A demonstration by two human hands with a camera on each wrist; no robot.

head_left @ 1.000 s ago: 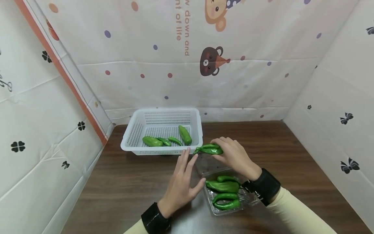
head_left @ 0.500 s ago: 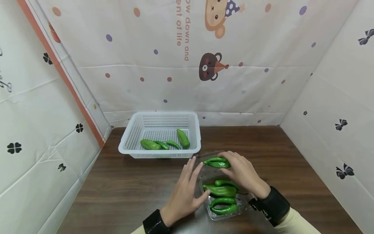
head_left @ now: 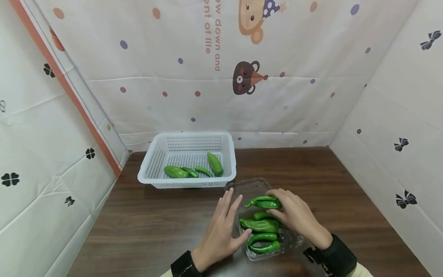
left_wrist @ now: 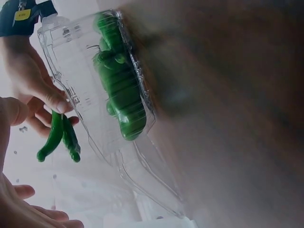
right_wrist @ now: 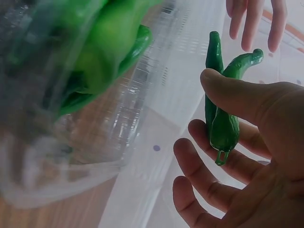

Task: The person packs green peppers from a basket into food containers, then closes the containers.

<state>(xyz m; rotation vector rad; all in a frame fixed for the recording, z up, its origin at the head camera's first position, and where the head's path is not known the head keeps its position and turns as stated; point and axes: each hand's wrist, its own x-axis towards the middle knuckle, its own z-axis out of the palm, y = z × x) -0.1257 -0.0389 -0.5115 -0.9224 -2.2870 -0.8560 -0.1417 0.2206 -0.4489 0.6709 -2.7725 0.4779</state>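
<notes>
My right hand pinches two slim green peppers between thumb and fingers, above the far end of a clear plastic box. In the right wrist view the pair of green peppers lies side by side under the thumb. Several green peppers rest inside the box, one thicker than the others. My left hand is held with fingers spread and straight at the box's left side, holding nothing. The left wrist view shows the clear box side-on with the peppers in it.
A white perforated basket stands at the back of the brown wooden table, with several green peppers in it. The box's clear lid lies folded back toward the basket. Printed curtains enclose the table at the back and sides.
My right hand has drawn back from the basket's right corner toward the clear box, carrying the two peppers. The left hand has shifted slightly with the view, its fingers still spread.
</notes>
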